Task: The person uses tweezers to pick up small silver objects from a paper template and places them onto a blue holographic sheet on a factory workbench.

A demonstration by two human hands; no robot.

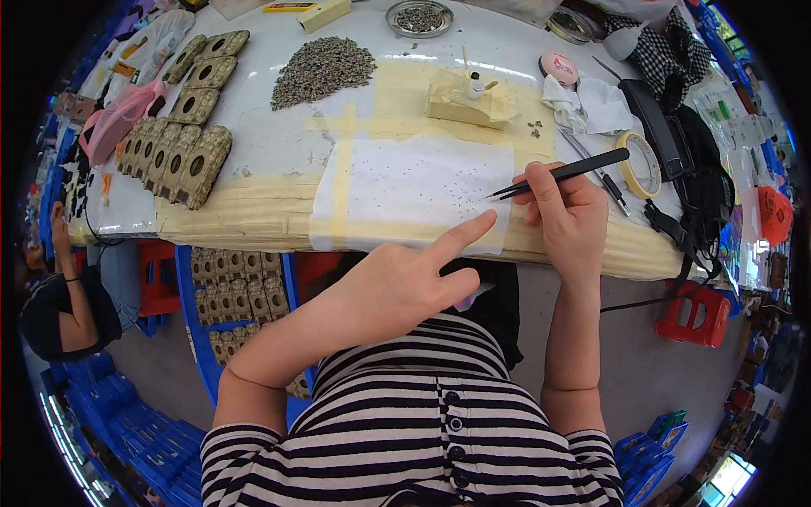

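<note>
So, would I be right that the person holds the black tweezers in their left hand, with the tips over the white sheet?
Not quite: the head view shows the black tweezers in the right hand; their tips are indeed over the white sheet.

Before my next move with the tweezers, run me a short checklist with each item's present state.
1. Tweezers gripped in the right hand: ok.
2. Tips over the paper: ok, toward its right side.
3. Bit caught between the tips: cannot tell, too small.
4. Left hand well away from the tips: not ok, its index fingertip is close by.
5. Pile apart from the paper: ok, a gap shows.
6. Bottle upright on the block: ok.
</note>
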